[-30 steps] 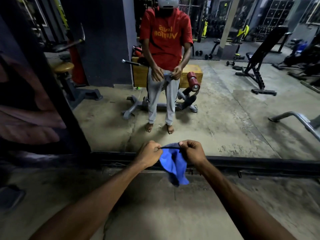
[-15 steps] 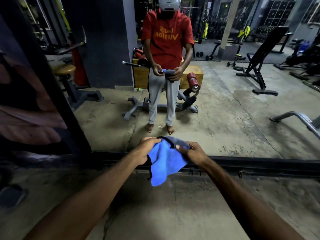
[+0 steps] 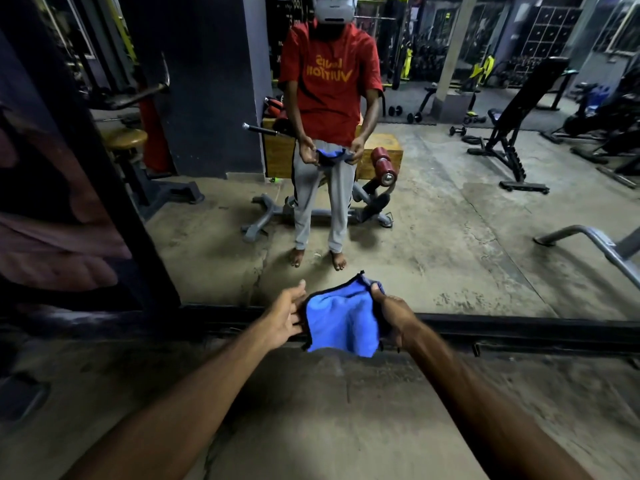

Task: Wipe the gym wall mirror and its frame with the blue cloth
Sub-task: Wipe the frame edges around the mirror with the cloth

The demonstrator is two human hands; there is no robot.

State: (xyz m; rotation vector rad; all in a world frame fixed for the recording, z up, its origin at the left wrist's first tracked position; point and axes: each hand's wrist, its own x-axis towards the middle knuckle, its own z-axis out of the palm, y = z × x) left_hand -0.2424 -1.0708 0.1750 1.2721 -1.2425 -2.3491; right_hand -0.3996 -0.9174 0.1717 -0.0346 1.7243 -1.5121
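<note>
Gripping blue cloth (image 3: 341, 323) with curled fingers of right hand (image 3: 391, 313), in air before bottom edge of mirror frame (image 3: 519, 329), with left hand (image 3: 284, 318) flat-fingered at cloth's left edge; could slip from one-sided hold onto gritty floor (image 3: 346, 410), then scratch mirror (image 3: 450, 237).

Both bare forearms reach forward from the lower corners and converge toward the middle; the left hand (image 3: 282, 315) is held flat, palm turned inward, fingers straight and thumb raised; its fingertips touch the left edge of the cloth (image 3: 341, 323); the right hand (image 3: 393, 315) is curled, its back turned outward, its thumb pressed on the cloth's upper right corner, gripping that side; the hands sit level, with the cloth between them.
</note>
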